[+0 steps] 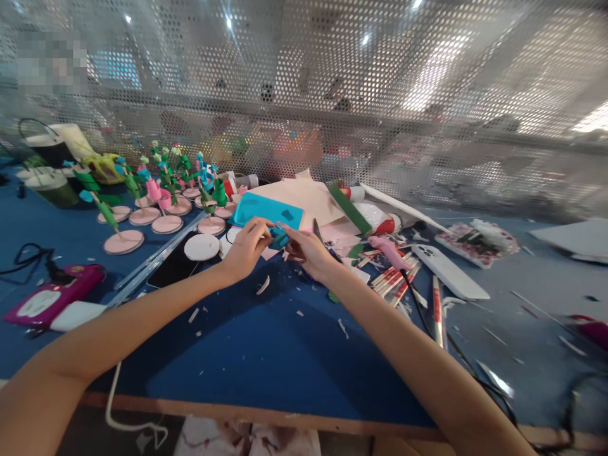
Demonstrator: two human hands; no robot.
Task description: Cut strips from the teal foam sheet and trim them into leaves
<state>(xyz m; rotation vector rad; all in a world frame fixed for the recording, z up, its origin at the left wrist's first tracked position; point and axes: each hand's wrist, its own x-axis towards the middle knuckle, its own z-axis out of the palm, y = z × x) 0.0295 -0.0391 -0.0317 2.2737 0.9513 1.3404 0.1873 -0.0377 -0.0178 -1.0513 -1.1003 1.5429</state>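
Note:
Both my hands meet over the middle of the blue table, fingers closed on a small blue paper piece [279, 237]. My left hand [249, 248] pinches it from the left, and my right hand [308, 252] grips its right side. Its exact shape is partly hidden by the fingers. Just behind them lies a bright blue sheet [266, 209] with a dark cut-out or shadow on it. To the left stand several small paper plants on round pink bases [123, 242], with green, pink and blue curled parts on sticks. White discs [202, 247] lie beside my left hand.
A black phone [175, 269] and a magenta device [57, 294] lie at left. At right are a pink glue gun [389, 252] with a cable, wrapped sticks [396, 278] and a white phone [449, 272]. Paper scraps dot the table. A perforated metal panel [294, 82] rises behind.

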